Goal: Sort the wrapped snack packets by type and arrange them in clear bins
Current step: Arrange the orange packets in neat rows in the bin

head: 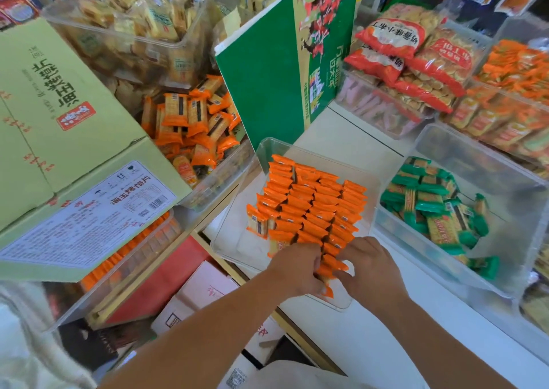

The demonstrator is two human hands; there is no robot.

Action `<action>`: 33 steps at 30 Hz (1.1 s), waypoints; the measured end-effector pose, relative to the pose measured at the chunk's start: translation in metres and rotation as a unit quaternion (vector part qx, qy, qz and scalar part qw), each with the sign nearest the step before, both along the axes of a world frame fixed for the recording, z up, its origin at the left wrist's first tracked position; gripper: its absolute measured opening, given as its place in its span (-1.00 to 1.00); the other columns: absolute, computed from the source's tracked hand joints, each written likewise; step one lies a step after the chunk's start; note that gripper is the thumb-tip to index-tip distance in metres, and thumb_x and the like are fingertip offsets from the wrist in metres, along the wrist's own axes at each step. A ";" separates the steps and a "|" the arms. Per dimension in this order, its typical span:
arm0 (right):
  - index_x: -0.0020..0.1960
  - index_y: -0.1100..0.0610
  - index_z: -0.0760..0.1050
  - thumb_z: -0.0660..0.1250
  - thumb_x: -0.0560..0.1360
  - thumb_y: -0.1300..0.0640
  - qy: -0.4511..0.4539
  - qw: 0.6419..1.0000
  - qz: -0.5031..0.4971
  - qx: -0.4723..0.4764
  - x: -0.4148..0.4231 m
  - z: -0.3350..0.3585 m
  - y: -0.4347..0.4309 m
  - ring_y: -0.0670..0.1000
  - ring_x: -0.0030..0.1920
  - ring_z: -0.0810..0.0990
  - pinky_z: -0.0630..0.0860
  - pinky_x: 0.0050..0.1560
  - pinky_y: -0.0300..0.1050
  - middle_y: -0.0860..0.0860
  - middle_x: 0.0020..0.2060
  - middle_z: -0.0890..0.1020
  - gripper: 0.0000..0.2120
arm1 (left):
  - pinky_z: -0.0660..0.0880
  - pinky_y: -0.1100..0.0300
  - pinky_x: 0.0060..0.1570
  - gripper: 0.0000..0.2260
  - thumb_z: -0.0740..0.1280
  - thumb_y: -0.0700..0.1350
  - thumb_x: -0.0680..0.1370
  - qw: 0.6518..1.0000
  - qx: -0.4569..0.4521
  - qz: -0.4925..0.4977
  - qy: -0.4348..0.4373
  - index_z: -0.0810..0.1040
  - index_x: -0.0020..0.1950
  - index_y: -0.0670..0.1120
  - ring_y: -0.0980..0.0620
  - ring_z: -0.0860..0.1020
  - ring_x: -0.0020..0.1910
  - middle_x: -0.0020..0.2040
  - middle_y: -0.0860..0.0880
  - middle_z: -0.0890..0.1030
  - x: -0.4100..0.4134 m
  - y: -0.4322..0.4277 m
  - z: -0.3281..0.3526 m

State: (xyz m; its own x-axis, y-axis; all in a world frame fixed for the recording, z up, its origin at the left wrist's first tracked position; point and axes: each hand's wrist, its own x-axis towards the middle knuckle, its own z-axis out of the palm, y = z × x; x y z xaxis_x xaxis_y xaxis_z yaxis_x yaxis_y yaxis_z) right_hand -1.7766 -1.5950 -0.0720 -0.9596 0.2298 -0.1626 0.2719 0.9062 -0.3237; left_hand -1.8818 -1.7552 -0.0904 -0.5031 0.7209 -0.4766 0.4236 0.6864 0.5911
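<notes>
— Nearest us, both hands are down at the front edge of the clear bin (261,151) on the white desk (371,338). What's the grip doing?

— The left hand (292,265) has its grip closed on an orange packet (325,272) at the near end of the rows. The right hand (371,266) pinches the same little cluster from the other side, fingers curled onto the wrappers.

— And the packets themselves?

— Bright orange wrappers with crimped ends, stood on edge and overlapping like roof tiles. The orange rows (312,204) run in several columns from the hands toward the far wall of the bin. One at the left edge shows its pale cracker face and a barcode.

— To the right?

— Just beside it, a second clear bin (475,156) holds green packets (430,207), lying loose and crisscrossed, not lined up.

— Further back?

— On the left, a loose heap of orange packets (193,127) fills another bin, beside a pale green carton (59,139). Behind the centre bin a green box (267,70) stands upright. Far right, red biscuit bags (416,49) are piled on top of more bins.
</notes>
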 end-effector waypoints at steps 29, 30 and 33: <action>-0.10 -0.03 0.66 0.52 0.41 0.01 0.084 0.994 0.013 0.067 -0.024 -0.009 -0.013 0.12 0.06 0.59 0.34 0.41 0.22 -0.07 -0.10 0.60 -0.90 | 0.51 0.25 0.08 -0.75 0.48 -0.23 0.53 0.997 -0.056 -0.062 0.000 0.73 0.19 -0.03 0.12 0.62 0.08 0.11 0.07 0.71 -0.089 -0.064 0.063; -0.10 -0.01 0.66 0.54 0.41 0.06 0.092 0.996 0.012 0.012 -0.031 -0.010 -0.019 0.12 0.04 0.59 0.49 0.21 0.11 -0.07 -0.11 0.60 -0.90 | 0.50 0.22 0.08 -0.75 0.47 -0.26 0.53 0.995 -0.081 -0.059 0.027 0.74 0.17 -0.05 0.09 0.62 0.10 0.10 0.06 0.71 -0.099 -0.070 0.067; -0.05 -0.03 0.66 0.49 0.46 0.08 0.077 0.990 -0.004 -0.117 -0.046 -0.009 -0.036 0.04 0.01 0.57 0.57 -0.19 -0.04 -0.11 -0.08 0.59 -0.92 | 0.50 0.14 -0.06 -0.84 0.39 -0.33 0.51 0.983 -0.152 -0.074 0.076 0.72 -0.05 -0.12 0.04 0.54 -0.10 -0.17 0.05 0.60 -0.122 -0.078 0.052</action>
State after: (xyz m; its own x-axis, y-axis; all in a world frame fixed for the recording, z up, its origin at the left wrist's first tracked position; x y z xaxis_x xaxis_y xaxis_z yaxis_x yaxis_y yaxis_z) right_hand -1.8222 -1.6311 -0.0815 -0.9756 0.2098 -0.0639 0.2088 0.7992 -0.5636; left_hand -2.0035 -1.8330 -0.0386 -0.4857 0.6273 -0.6088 0.5997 0.7458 0.2900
